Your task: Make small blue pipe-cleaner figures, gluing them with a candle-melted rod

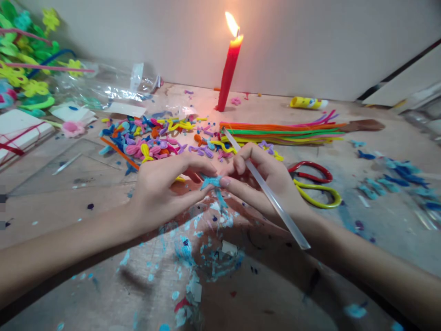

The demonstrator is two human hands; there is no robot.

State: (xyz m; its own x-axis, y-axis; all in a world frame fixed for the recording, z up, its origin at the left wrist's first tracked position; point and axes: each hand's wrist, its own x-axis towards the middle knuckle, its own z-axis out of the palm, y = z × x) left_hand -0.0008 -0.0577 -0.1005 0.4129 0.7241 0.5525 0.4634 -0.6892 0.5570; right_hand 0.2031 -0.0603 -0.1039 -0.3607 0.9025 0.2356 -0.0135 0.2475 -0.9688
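The left hand (161,181) and the right hand (265,177) meet above the worktop (86,303), both pinching a small blue piece (212,181) between thumb and fingertips. The right hand also carries a clear stick (270,195), which slants across it, the low end lying over the wrist and the high end pointing toward the candle (229,73).

The main hazard, I judge, is the flame (232,24). The candle leans to one side and no holder shows at its foot, so a knock from a sleeve-free forearm or the stick could tip it. Fuzzy stems (285,131) lie bundled just beside it, a heap of coloured bits (161,138) sits near, and a plastic bag (113,82) is behind the heap; any of these could scorch or catch if it fell.

The stick is a second worry: with the fingers busy on the blue piece, its high end could swing into the stems or drag bits along. Whether it touches the stems now, I cannot tell. If its tip is hot and sticky, which does not show, it could burn skin or string glue. The blue piece, being tiny, could slip or twist under uneven pinching.
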